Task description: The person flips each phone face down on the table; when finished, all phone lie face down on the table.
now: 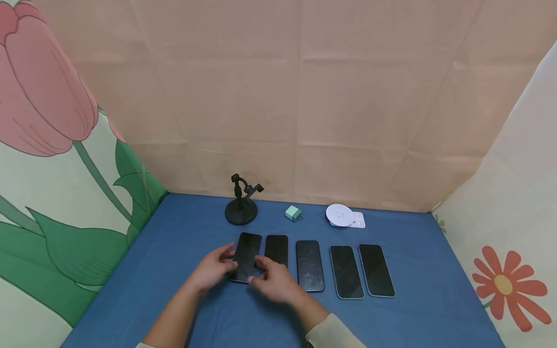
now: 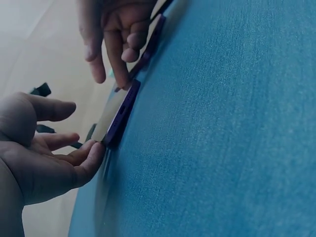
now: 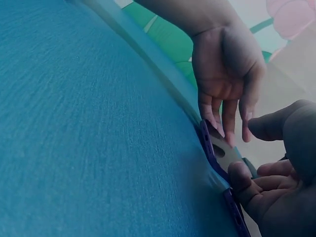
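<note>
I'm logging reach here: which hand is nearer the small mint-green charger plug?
Right. The right hand lies below the small mint-green charger plug, slightly left; the left hand is farther left.

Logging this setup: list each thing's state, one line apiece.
Leftmost phone: flat, screen dark, both hands at its near end.
Other four phones: flat in a row, screens dark.
Left hand: fingertips on the leftmost phone's edge.
Right hand: fingertips on the same phone's corner.
Phone stand: upright, holding nothing.

Bare blue tabletop (image 1: pixel 174 270) lies left of 5 phones; stand (image 1: pixel 241 207) and charger (image 1: pixel 293 213) crowd behind.
</note>
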Demonstrator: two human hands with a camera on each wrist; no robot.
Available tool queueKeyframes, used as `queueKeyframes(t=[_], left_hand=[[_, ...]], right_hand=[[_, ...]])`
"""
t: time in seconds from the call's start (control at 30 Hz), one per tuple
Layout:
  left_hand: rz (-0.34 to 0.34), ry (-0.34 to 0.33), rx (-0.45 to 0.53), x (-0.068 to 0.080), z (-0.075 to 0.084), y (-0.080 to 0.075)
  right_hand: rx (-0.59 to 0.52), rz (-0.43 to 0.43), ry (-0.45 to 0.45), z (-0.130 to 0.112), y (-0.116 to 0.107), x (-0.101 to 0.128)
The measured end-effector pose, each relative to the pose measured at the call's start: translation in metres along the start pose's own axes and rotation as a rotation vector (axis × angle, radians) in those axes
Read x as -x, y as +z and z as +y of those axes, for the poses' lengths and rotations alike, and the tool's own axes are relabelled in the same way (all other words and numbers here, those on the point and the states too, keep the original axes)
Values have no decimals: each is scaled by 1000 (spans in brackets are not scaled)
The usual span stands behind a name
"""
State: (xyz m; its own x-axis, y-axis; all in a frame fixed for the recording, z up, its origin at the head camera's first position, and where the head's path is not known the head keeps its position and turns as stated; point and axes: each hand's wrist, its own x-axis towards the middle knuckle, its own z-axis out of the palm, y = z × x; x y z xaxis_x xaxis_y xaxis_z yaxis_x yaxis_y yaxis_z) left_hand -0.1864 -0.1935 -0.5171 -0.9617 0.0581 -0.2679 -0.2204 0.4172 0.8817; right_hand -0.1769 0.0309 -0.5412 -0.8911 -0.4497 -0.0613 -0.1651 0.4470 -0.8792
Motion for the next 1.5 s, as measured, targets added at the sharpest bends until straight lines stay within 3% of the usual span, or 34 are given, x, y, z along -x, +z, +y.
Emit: queueKeyframes(t=[0.3,0.73,1.17,1.5], left_hand=[[-14,22,132,3,-1,-10],[-42,23,228,3,9,-18],[-69,29,225,8,20,-25],[-91,44,228,7,26,-21]], right_hand=[[-26,12,31,-4,4,-2],[-119,-31,41,-8,8,-5],[-188,-46,63,-12,14,-10],[-265,-26,61,-13,15,-11]])
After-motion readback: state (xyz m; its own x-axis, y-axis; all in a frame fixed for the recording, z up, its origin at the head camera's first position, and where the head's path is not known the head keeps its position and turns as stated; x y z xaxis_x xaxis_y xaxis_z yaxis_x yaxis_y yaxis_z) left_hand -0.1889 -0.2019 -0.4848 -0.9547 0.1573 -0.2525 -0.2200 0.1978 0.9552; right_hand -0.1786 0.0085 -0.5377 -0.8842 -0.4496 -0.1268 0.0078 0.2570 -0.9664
